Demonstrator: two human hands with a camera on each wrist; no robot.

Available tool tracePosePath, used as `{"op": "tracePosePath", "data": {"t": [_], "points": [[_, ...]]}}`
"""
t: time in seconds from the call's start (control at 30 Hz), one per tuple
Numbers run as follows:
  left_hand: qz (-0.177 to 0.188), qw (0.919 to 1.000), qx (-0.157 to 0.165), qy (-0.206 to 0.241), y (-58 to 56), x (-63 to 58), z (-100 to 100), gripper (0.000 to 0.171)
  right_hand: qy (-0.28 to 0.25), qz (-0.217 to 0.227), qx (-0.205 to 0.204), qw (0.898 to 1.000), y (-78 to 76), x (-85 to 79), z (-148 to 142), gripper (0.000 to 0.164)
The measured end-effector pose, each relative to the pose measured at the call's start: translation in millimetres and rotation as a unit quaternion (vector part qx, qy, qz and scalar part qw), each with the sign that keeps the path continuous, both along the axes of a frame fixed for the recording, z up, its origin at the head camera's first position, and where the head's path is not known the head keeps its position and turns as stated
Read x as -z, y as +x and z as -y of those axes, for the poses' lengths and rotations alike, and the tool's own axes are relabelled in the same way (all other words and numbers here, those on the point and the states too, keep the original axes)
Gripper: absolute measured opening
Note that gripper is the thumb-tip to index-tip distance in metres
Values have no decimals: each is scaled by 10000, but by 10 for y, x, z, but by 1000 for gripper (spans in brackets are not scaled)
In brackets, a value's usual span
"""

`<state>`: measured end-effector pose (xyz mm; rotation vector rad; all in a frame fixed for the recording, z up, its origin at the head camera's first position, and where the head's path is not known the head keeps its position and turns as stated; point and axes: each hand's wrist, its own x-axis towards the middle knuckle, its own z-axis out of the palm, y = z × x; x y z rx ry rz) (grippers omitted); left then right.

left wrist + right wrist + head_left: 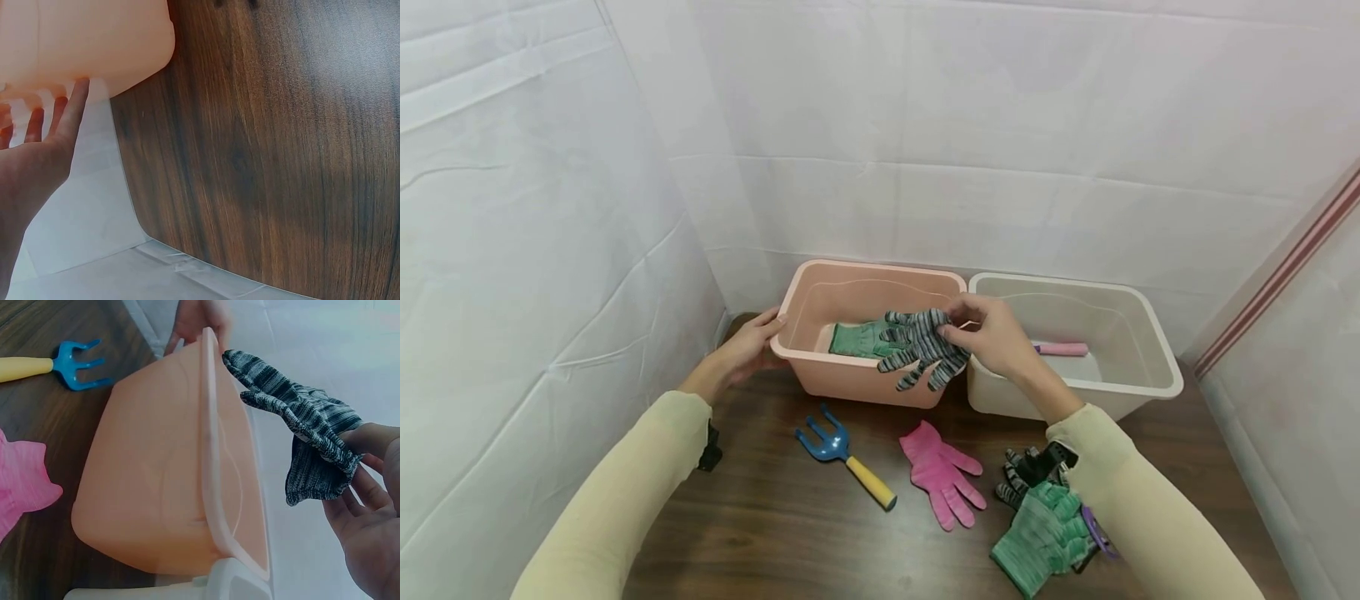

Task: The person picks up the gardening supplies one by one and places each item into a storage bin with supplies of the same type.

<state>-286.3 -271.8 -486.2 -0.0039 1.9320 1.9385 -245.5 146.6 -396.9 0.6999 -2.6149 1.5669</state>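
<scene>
My right hand [1000, 337] pinches a black-and-grey striped knit glove [925, 346] by its cuff end, above the front right rim of a salmon-pink bin [865, 379]. Seen from the right wrist, that glove [312, 425] hangs with its fingers toward the bin, between thumb and fingers. My left hand [748, 346] holds the pink bin's left end at the rim. In the left wrist view the fingers of the left hand [44, 147] lie against the bin's outer wall [94, 37]. Inside the bin lies a green glove [857, 339], partly hidden behind the striped one.
A cream bin [1120, 387] stands to the right with a pink-handled item [1062, 349] inside. On the wooden table lie a blue hand fork with yellow handle [868, 483], a pink glove [942, 475], green gloves [1037, 533], another striped glove [1011, 479] and a purple-handled item [1097, 533].
</scene>
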Motion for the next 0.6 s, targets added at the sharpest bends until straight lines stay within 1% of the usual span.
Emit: {"op": "tracePosePath", "data": {"t": [0.3, 0.6], "points": [[62, 10000, -21, -75, 32, 2, 25, 64, -99, -264, 239, 9993, -172, -12, 0, 13], [55, 10000, -15, 1, 32, -14, 45, 63, -240, -76, 547, 9982, -297, -7, 104, 15]]}}
